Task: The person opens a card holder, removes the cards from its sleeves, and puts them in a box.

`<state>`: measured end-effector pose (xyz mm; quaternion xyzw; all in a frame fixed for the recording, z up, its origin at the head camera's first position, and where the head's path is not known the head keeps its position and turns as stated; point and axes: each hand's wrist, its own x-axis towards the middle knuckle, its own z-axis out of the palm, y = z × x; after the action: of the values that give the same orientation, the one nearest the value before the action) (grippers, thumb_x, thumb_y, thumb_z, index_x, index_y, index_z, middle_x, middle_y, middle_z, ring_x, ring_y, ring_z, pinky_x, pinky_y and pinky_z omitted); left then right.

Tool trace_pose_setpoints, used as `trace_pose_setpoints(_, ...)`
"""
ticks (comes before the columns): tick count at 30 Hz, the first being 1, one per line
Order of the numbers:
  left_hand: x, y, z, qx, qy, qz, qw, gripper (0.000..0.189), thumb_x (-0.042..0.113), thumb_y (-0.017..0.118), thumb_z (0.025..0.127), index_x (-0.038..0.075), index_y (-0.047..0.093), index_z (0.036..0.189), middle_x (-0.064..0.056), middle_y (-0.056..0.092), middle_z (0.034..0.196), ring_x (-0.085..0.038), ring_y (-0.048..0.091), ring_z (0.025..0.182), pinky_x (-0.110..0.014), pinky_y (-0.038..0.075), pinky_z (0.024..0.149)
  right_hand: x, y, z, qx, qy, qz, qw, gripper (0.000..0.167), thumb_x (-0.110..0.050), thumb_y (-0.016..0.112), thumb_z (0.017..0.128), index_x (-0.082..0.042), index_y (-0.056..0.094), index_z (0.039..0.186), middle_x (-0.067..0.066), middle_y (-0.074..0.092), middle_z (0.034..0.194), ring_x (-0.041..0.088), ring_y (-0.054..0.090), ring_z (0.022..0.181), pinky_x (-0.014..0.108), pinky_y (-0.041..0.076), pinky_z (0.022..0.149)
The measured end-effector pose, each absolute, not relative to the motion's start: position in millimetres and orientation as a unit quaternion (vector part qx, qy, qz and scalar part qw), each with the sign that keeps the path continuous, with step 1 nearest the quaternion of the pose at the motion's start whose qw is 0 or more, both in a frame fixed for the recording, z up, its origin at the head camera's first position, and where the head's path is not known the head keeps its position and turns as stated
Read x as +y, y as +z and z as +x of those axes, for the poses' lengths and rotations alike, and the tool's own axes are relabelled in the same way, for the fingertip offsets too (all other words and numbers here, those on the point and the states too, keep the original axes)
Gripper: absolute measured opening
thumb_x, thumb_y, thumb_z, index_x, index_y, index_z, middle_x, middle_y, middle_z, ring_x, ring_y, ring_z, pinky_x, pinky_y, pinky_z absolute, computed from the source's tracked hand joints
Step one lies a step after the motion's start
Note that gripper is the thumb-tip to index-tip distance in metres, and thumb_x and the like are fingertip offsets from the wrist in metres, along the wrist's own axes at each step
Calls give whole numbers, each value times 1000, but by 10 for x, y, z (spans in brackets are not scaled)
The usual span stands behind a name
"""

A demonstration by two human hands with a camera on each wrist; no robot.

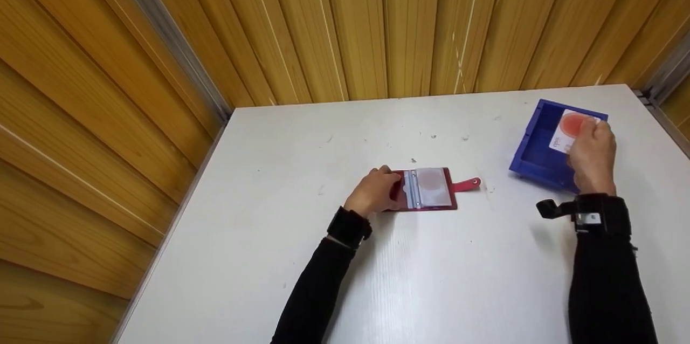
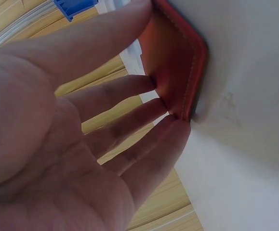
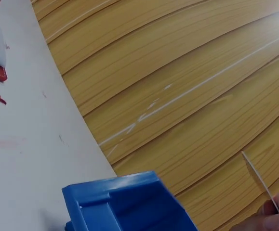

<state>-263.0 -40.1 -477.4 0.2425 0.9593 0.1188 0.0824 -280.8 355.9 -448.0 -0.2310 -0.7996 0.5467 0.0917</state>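
A red card holder (image 1: 450, 206) lies unfolded on the white table, its clear sleeves and metal clasp strip facing up and a strap with a snap sticking out to the right. My left hand (image 1: 374, 190) holds its left cover by the edges, thumb on the near side and fingertips on the far side; the left wrist view shows the red cover (image 2: 170, 62) between them. At the right, my right hand (image 1: 594, 152) pinches a white card with a red circle (image 1: 563, 142) above a blue bin (image 1: 539, 166). In the right wrist view the card (image 3: 259, 175) appears edge-on.
The white table (image 1: 242, 198) carries small scuffs. Wood-patterned panels (image 1: 356, 26) rise behind it and at the left. The bin (image 3: 115, 180) stands near the table's back right corner. Each wrist wears a black strap.
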Motion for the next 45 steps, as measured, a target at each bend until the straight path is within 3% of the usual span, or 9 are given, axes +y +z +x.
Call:
trace_pose_setpoints(5, -391, -4766, -2630, 960, 114, 242, 84, 48, 22, 83, 89, 5, 68, 131, -13, 63, 129, -28, 59, 119, -35, 51, 104, 3602, -4556, -2840, -825, 497, -236, 127, 38, -38, 19, 111, -11, 43, 100, 13, 45, 102, 20, 45, 91, 28, 38, 79)
trace_pose_setpoints(9, -392, -4774, -2619, 960, 112, 241, 86, 49, 21, 83, 89, 7, 68, 133, -13, 63, 130, -29, 59, 121, -36, 51, 105, 3568, -4640, -2857, -839, 470, -223, 160, 43, -35, 18, 111, 0, 42, 104, 26, 49, 107, 40, 50, 106, 42, 39, 88)
trace_pose_setpoints(13, -394, -4779, -2608, 961, 103, 244, 78, 45, 24, 82, 89, 7, 70, 129, -12, 64, 129, -28, 60, 119, -34, 51, 104, 3507, -4711, -2877, -838, 462, -210, 199, 51, -35, 19, 111, 11, 41, 117, 41, 51, 119, 55, 50, 122, 58, 37, 101)
trace_pose_setpoints(16, -395, -4773, -2610, 962, 103, 242, 76, 44, 26, 81, 90, 6, 70, 129, -12, 64, 129, -27, 60, 119, -34, 51, 104, 3464, -4743, -2904, -839, 452, -215, 213, 58, -36, 18, 111, 14, 38, 132, 45, 51, 126, 59, 48, 127, 62, 34, 109)
trace_pose_setpoints(26, -395, -4776, -2624, 959, 105, 252, 69, 46, 25, 82, 89, 5, 70, 129, -14, 64, 127, -29, 61, 117, -36, 52, 103, 3394, -4898, -2966, -897, 348, -208, 174, 63, -34, 14, 112, 18, 32, 141, 48, 57, 120, 63, 55, 112, 68, 42, 98)
trace_pose_setpoints(34, -386, -4775, -2635, 960, 101, 250, 74, 46, 23, 82, 89, 5, 70, 129, -14, 64, 127, -29, 60, 117, -36, 51, 103, 3481, -4868, -2991, -921, 346, -157, 84, 64, -31, 13, 111, 24, 31, 138, 51, 51, 120, 63, 52, 115, 69, 43, 95)
trace_pose_setpoints(45, -416, -4758, -2628, 961, 108, 244, 72, 49, 20, 85, 86, 7, 69, 130, -13, 63, 129, -29, 60, 119, -34, 51, 103, 3482, -4855, -2986, -934, 332, -113, 72, 58, -23, 20, 108, 28, 43, 122, 53, 51, 115, 67, 52, 108, 70, 43, 92)
